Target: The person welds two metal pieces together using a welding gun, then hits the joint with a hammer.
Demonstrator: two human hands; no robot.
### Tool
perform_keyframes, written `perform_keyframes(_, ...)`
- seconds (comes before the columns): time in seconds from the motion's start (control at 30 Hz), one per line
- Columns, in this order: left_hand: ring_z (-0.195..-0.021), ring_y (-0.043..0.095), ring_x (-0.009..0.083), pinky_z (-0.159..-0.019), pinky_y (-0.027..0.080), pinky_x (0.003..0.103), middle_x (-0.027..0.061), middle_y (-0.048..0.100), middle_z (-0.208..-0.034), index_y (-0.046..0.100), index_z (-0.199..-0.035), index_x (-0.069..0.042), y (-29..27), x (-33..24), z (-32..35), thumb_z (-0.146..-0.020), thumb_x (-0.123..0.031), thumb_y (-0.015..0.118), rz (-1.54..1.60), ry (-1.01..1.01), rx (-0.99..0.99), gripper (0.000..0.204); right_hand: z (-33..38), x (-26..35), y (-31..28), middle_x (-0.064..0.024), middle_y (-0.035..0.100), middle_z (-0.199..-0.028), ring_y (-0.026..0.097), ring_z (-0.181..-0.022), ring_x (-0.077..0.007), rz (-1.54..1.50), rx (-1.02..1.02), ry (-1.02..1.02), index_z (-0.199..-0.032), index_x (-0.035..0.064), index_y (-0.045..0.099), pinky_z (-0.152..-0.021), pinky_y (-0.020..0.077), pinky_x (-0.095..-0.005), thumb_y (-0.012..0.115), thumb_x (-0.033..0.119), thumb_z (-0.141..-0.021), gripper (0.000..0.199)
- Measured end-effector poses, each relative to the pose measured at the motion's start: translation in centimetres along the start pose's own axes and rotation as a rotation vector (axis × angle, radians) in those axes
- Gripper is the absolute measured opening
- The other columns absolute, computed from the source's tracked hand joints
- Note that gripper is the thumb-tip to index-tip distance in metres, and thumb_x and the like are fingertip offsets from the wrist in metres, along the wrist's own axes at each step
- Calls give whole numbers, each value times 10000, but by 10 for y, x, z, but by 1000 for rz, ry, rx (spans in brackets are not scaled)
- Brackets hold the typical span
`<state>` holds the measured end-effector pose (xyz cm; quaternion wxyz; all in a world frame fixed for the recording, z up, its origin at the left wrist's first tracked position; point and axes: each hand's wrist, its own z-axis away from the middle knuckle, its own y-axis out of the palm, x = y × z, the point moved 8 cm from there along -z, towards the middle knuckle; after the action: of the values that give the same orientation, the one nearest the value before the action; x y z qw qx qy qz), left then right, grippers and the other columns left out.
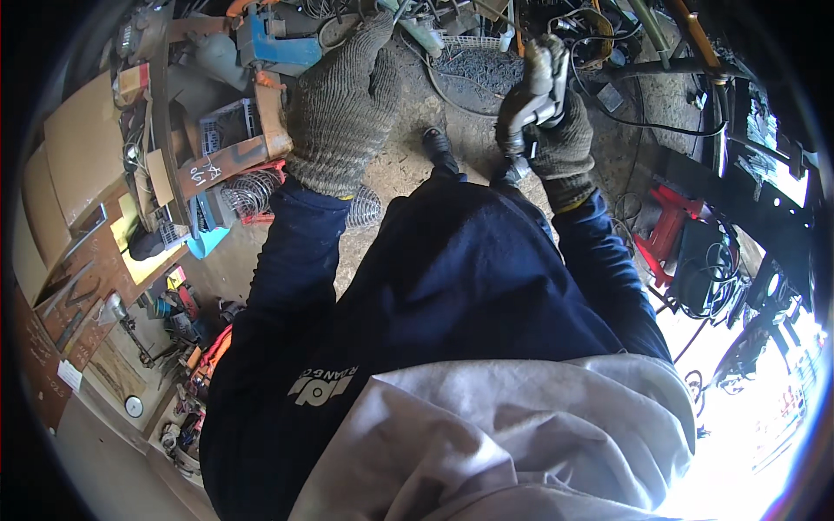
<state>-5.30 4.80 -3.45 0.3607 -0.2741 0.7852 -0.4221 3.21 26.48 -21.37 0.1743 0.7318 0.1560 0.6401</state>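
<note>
My left hand [341, 108], in a grey-brown knitted glove, reaches toward the cluttered top edge. Its fingers look stretched forward and its thumb lies apart, with nothing visible in the grasp. A blue metal tool or clamp [276, 45] sits just left of it. My right hand [563, 143], in a matching glove, is closed and raised at upper right. A shiny grey, jointed-looking shape [540, 87] shows at its fingers; its kind is unclear. Both hands are apart from each other, above the floor [469, 143].
A rusty metal shelf frame [221, 169] with wire coils [252, 193] and cardboard [74, 169] stands at left. Black cables [665, 126] cross the upper right, near a red metal piece [665, 227]. A dark mesh tray [473, 65] lies ahead. My shoe [434, 137] shows below.
</note>
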Motion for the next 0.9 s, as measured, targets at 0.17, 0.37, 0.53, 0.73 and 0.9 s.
perform_keyframes(0.17,-948,700,292,-834,561,371,137,705,-1063,638,-1205,-107,-4,-3,-4,-877,-200,654,-55,25,-30,341,6,-28,-21,-114,603,-1075,615,-916,-257,-338,-46,193,-1239,41,518,-829,529,-423,463,258,-1019,314)
perform_keyframes(0.37,-955,697,285,-855,541,369,136,709,-1055,649,-1196,-103,3,-1,3,-872,-160,666,-22,35,-40,329,13,-21,-39,-172,596,-1167,628,-963,-273,-307,-297,281,-1352,6,421,-833,559,-441,463,261,-1012,427)
perform_keyframes(0.53,-1011,688,278,-878,530,368,133,705,-1098,650,-1203,-99,4,-8,-5,-882,-162,670,-3,38,-8,328,13,-28,-44,-157,580,-1214,624,-1052,-294,-211,-167,201,-1360,13,409,-921,530,-437,521,146,-987,412)
perform_keyframes(0.73,-989,695,282,-858,541,368,135,707,-1083,655,-1196,-97,1,-9,-2,-888,-162,665,19,-44,-3,315,3,4,-26,-115,601,-1184,620,-1062,-239,536,-65,20,-1306,27,453,-925,511,-383,703,188,-851,543)
perform_keyframes(0.9,-980,695,297,-851,543,377,135,705,-1087,656,-1193,-95,2,-10,-1,-890,-164,662,-14,1,-11,311,5,0,-33,-70,616,-1157,614,-1062,-190,598,-101,46,-1272,40,484,-937,483,-339,849,238,-703,704)
